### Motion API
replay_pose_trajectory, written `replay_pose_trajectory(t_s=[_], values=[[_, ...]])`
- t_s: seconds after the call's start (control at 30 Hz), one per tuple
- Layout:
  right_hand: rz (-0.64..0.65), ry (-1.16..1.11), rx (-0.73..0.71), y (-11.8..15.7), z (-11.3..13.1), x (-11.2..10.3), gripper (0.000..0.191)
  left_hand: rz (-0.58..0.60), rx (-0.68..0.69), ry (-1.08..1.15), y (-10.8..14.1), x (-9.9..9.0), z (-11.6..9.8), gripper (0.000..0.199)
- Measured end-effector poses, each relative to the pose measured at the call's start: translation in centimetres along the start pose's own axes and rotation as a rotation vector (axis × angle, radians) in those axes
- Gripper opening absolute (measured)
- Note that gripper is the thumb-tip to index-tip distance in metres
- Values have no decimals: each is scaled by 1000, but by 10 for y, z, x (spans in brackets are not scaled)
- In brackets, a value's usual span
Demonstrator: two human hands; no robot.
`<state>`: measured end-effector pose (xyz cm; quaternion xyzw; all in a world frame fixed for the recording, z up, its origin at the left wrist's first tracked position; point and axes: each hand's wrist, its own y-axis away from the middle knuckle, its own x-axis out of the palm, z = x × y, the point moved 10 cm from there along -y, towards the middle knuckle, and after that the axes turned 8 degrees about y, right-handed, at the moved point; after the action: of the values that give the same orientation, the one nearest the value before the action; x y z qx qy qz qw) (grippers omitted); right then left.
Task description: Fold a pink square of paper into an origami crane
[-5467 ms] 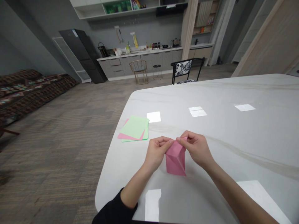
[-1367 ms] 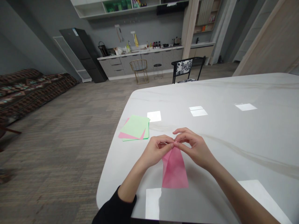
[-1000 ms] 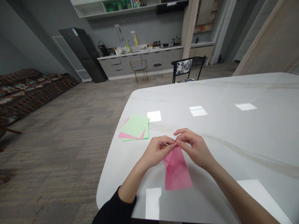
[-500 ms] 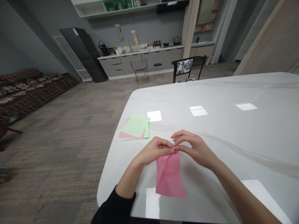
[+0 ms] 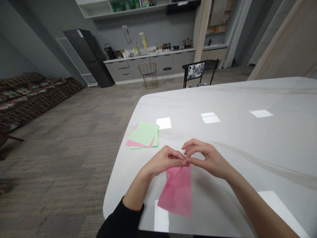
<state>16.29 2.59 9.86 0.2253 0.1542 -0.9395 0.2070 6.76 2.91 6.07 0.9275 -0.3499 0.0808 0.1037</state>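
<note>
Pinching the far edge between touching fingertips, the left hand (image 5: 163, 162) and right hand (image 5: 209, 158) held creased pink paper (image 5: 177, 193), its near end swung further left.

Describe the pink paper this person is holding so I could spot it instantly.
On the big white table, find the left hand and right hand near its edge. The folded pink paper is pinched between them. Unlike the flat green-and-pink stack nearby, it is held.
</note>
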Motion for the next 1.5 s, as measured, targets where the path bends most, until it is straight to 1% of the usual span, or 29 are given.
replay_pose_trajectory(t_s=[0.13, 0.27, 0.37, 0.47, 0.57, 0.8, 1.07, 1.4, 1.5], values=[[-11, 21, 25, 0, -2, -2, 10, -39, 11, -18, -1, -3, 0, 14], [-70, 58, 54, 0, -5, -7, 9, -116, 111, -99, -1, -8, -11, 16], [-119, 23, 50, 0, -7, -10, 7, -147, 181, -123, 0, -7, -17, 15], [-174, -12, 32, 0, -7, -13, 7, -165, 225, -132, 0, -6, -21, 15], [-198, -25, 25, 1, -8, -14, 8, -185, 253, -144, 0, -6, -22, 16], [-227, -34, -3, 0, -7, -16, 7, -241, 297, -139, 0, -8, -20, 16], [-292, -44, -11, 1, -8, -18, 7, -281, 322, -155, 0, -8, -21, 16], [-345, -25, -35, 4, -2, -19, 9, -286, 310, -127, -1, -7, -19, 16], [-355, -23, -21, 4, -4, -17, 9, -296, 294, -107, -1, -8, -17, 16]])
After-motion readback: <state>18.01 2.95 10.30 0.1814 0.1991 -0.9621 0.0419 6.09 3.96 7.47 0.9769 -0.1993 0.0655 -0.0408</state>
